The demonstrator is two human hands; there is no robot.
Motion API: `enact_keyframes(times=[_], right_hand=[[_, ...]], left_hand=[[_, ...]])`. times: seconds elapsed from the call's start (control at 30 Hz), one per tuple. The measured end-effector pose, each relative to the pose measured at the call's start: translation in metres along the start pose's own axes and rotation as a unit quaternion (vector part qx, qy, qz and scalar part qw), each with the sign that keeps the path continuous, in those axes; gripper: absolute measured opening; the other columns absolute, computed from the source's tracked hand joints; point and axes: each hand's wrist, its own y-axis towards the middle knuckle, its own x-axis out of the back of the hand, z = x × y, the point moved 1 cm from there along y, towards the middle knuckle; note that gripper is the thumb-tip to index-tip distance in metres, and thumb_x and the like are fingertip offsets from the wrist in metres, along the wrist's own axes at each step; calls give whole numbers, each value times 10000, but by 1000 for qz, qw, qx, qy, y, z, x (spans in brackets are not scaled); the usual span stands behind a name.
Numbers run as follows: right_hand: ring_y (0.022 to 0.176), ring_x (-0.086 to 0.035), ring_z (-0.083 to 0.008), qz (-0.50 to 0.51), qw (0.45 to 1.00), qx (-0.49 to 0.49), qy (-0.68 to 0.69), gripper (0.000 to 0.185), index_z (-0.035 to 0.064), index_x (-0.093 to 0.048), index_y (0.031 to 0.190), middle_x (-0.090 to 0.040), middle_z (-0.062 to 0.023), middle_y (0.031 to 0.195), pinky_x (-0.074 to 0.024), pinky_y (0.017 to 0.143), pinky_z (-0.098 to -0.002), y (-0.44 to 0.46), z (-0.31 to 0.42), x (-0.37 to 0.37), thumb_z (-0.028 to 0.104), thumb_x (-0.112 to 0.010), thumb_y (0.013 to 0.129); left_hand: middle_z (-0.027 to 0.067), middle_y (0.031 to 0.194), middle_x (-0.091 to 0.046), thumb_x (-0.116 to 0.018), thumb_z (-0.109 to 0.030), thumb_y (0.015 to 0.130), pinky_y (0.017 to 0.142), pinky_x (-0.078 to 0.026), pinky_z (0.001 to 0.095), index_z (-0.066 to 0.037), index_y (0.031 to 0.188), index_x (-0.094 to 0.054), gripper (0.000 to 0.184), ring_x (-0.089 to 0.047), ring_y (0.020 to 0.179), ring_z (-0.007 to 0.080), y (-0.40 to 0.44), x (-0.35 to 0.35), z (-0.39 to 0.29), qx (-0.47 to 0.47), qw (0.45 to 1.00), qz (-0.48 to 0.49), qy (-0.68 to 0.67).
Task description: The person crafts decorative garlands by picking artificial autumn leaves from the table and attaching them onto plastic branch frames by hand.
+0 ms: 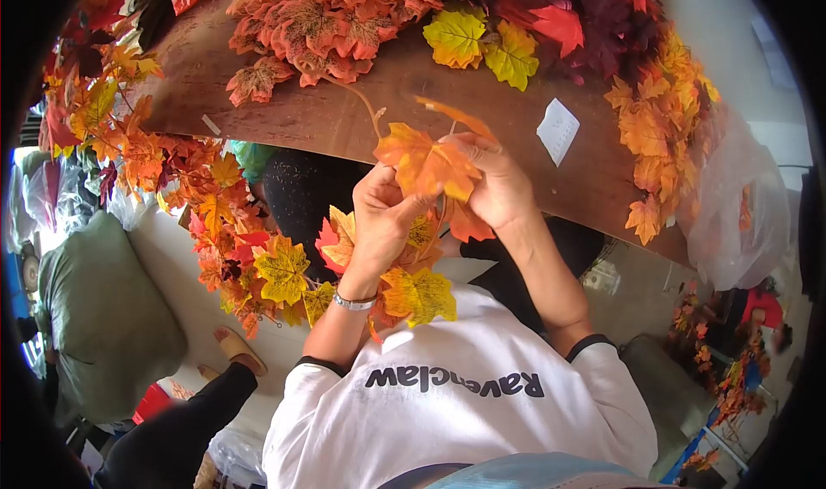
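Observation:
My left hand (384,212) and my right hand (497,184) meet above the near edge of the table. Between them is an orange artificial maple leaf (430,164), its base pinched by the fingers of both hands. Another orange leaf, seen nearly edge-on, rises over my right fingers. Below my hands hangs a string of artificial leaves, with a yellow leaf (422,296) beside my left wrist. A brown stem (361,98) runs from near the held leaf towards the salmon leaf pile (331,24). My fingers hide the exact joint.
On the brown table (284,115) lie yellow leaves (456,39), dark red leaves (594,33) and a white paper tag (557,131). An orange garland (650,136) hangs at the right edge. A green sack (107,317) stands left, near another person's leg (185,429).

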Motion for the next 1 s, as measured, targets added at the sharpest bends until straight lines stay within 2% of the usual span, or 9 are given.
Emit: enact_keyframes(times=[0.03,0.13,0.27,0.37,0.47,0.67,0.77,0.87,1.0], right_hand=[[694,-519,-111,-14,999,25,18,174,15,-617,899,-579,-42,775,-432,642,-254,-4,-9,0,140,-645,781],[657,-489,-112,-1,997,50,67,165,9,-613,894,-571,-44,783,-415,622,-249,-14,-16,-7,132,-638,786],[632,-453,-97,-39,994,18,97,187,3,-580,952,-524,-16,743,-421,602,-242,-16,-25,-7,95,-617,794],[774,-560,-108,32,995,20,96,377,18,-483,1128,-581,-60,945,-478,684,-236,-16,-27,2,108,-611,785],[714,-539,-94,3,996,12,93,362,15,-486,1121,-585,-57,932,-460,648,-205,-18,-27,-4,105,-605,791],[698,-530,-85,-5,994,25,107,294,28,-521,1058,-594,-53,912,-442,603,-201,-13,-32,5,79,-614,785],[693,-524,-79,-18,996,32,83,254,36,-534,1023,-590,-37,869,-434,585,-199,-14,-29,-6,86,-618,788],[617,-451,-83,-41,995,22,90,129,36,-555,925,-491,-4,691,-420,584,-220,-18,-26,-16,97,-588,817],[630,-468,-83,-13,996,12,88,83,48,-583,861,-513,-1,698,-422,620,-224,-14,-36,-2,120,-593,820]], left_hand=[[70,887,-626,-609,34,775,637,-477,214,23,1010,-541,246,-584,737,91,-1,-2,-1,12,1000,7,-5],[66,834,-632,-617,10,789,610,-470,202,18,987,-541,213,-583,700,87,-4,-7,-5,43,999,20,-16],[70,797,-631,-612,1,795,609,-465,198,14,913,-540,139,-588,686,95,-6,-10,-9,52,998,18,-18],[80,790,-632,-613,-4,796,618,-466,200,10,873,-533,113,-595,685,105,-5,-8,-11,54,998,28,-23],[86,790,-633,-615,-8,795,620,-468,202,10,865,-530,111,-598,687,109,-6,-9,-11,41,998,25,-28],[92,787,-634,-614,-10,797,616,-467,197,10,855,-529,105,-599,689,109,-7,-9,-12,46,999,22,-14],[92,784,-633,-614,-11,797,613,-467,194,10,858,-528,107,-600,688,109,-7,-7,-9,42,999,14,-16],[87,779,-632,-614,-11,797,609,-465,191,9,865,-526,114,-599,684,108,-6,-8,-6,37,999,6,-36],[74,770,-627,-613,-6,797,609,-469,194,9,870,-521,119,-598,678,107,-5,-5,-3,50,998,-1,-28]])
